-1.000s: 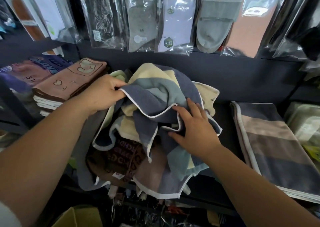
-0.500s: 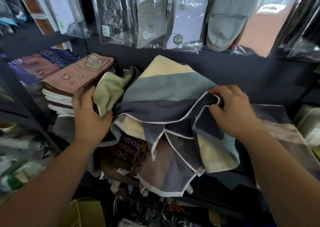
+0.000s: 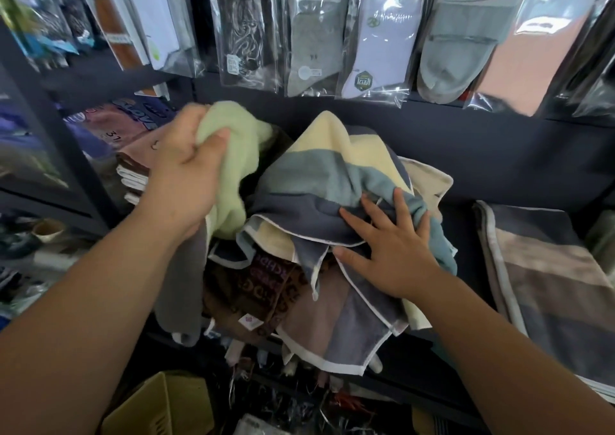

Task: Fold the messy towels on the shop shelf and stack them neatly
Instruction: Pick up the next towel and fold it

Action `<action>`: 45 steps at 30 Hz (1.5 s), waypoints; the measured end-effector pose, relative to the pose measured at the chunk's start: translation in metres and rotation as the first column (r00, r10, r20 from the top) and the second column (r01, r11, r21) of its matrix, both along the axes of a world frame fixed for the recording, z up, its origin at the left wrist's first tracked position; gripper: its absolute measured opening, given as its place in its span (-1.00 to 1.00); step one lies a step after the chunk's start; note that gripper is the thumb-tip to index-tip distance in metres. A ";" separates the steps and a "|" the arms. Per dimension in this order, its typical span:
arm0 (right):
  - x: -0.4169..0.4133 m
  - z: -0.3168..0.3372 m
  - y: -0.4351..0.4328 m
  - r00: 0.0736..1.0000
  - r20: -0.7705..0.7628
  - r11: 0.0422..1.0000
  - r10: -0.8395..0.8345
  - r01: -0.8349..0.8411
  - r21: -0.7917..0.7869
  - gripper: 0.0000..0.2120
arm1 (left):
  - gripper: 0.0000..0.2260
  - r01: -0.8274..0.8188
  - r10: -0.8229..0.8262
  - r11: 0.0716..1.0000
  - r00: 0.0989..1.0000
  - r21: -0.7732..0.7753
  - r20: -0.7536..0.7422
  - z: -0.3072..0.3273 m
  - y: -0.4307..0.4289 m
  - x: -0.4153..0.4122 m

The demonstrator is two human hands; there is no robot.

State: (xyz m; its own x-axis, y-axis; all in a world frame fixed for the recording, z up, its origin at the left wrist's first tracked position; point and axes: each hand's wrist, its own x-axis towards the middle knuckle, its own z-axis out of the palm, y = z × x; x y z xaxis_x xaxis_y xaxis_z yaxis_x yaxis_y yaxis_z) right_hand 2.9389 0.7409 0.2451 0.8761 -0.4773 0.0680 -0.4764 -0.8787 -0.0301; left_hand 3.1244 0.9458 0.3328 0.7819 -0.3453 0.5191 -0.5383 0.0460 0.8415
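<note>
Left hand (image 3: 184, 182): fingers (image 3: 214, 142) curled tight round a bunch of pale green towel (image 3: 239, 172), thumb across the front. The fingertips are buried in the cloth. The towel is soft, plush terry, crumpled, raised off the heap. Its lower end hangs beside the wrist, slightly blurred.

Right hand (image 3: 394, 256): fingers (image 3: 401, 210) straight and spread, palm down, pressing flat on the striped towel (image 3: 309, 175), gripping nothing. That towel tops the heap in the middle of the shelf (image 3: 466, 231). It has broad bands of cream, grey-teal and navy with thin white binding along the edge, and is rumpled into a mound.

Under it lie more loose towels with tangled edges; the count is unclear.
- A brown lettered towel (image 3: 266, 288), print partly covered, unreadable.
- A mauve-and-navy towel (image 3: 336, 338) with a white hem, hanging over the shelf front.
- A plain grey towel (image 3: 179, 288) drooping below the left wrist, its top hidden by the forearm.

Right of the heap, apart from it: a folded striped towel (image 3: 549, 288) lying flat, brown and grey bands, cut off by the frame edge. Left: a neat stack of pink-brown towels (image 3: 134, 158), largely hidden behind the left hand.

Back wall: packeted socks (image 3: 376, 35) in glossy plastic, grey slippers (image 3: 459, 35) likewise. Bottom edge: a yellow slatted basket (image 3: 159, 408), partly cut off. The clutter beside it is too blurred to name.
</note>
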 end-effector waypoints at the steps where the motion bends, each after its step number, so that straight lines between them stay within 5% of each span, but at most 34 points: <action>1: 0.000 0.003 0.000 1.000 -0.003 1.000 -0.002 0.002 0.029 -0.25 | -0.95 0.098 -0.100 0.993 0.995 0.073 0.027 0.006 -0.002 -0.011; 6: 0.000 0.013 -0.008 0.998 0.057 0.955 -0.006 -0.011 0.298 -0.40 | -0.93 0.482 -0.482 0.862 0.875 0.155 -0.038 0.026 -0.001 -0.051; 9: -0.007 0.015 -0.018 0.966 0.247 0.851 -0.073 -0.068 0.520 -0.58 | -0.76 0.716 -0.696 0.669 0.698 0.198 -0.169 0.027 0.015 -0.063; 12: -0.010 0.016 -0.024 0.958 0.269 0.845 -0.099 -0.062 0.531 -0.62 | -0.69 0.814 -0.787 0.518 0.574 0.263 -0.227 0.023 0.033 -0.073; 15: -0.007 0.013 -0.017 0.982 0.181 0.915 -0.051 -0.027 0.403 -0.43 | -0.76 0.770 -0.705 0.598 0.637 0.221 -0.313 0.016 0.047 -0.076; 17: -0.005 0.009 -0.011 0.987 0.156 0.938 -0.031 -0.025 0.346 -0.31 | -0.83 0.627 -0.548 0.706 0.778 0.329 -0.308 0.006 0.055 -0.075; 20: -0.006 0.007 -0.007 0.987 0.160 0.946 -0.035 -0.019 0.325 -0.34 | -0.58 0.367 -0.311 0.751 0.930 0.549 -0.195 -0.010 0.071 -0.082; 27: -0.027 0.014 -0.005 0.969 0.233 0.992 0.079 -0.100 0.076 -0.31 | -0.73 0.423 -0.347 0.870 0.890 0.254 -0.296 -0.006 0.096 -0.134; 29: -0.035 0.013 -0.004 0.972 0.206 0.994 0.110 -0.111 -0.006 -0.30 | -0.92 0.416 -0.367 0.895 0.891 0.158 -0.266 0.005 0.091 -0.154; 32: -0.049 0.011 0.002 0.959 0.243 0.986 0.145 -0.162 0.049 -0.30 | -0.86 0.395 -0.373 0.917 0.896 0.048 -0.243 0.019 0.085 -0.176; 34: -0.062 0.020 0.015 0.895 0.402 0.933 0.193 -0.295 0.208 -0.38 | -0.83 0.509 -0.473 0.820 0.860 0.263 -0.190 0.024 0.083 -0.185; 37: -0.085 0.048 0.049 0.700 0.656 0.649 0.284 -0.644 0.406 -0.63 | -0.81 0.537 -0.551 0.584 0.813 0.609 -0.188 0.017 0.082 -0.192; 41: -0.110 0.065 0.085 0.679 0.553 0.242 0.483 -0.710 0.661 -0.69 | -0.92 0.531 -0.548 0.609 0.819 0.590 -0.172 0.008 0.088 -0.197; 45: -0.126 0.066 0.088 0.659 0.612 0.350 0.438 -0.752 0.559 -0.82 | -0.85 0.527 -0.522 0.724 0.840 0.445 -0.147 0.008 0.103 -0.193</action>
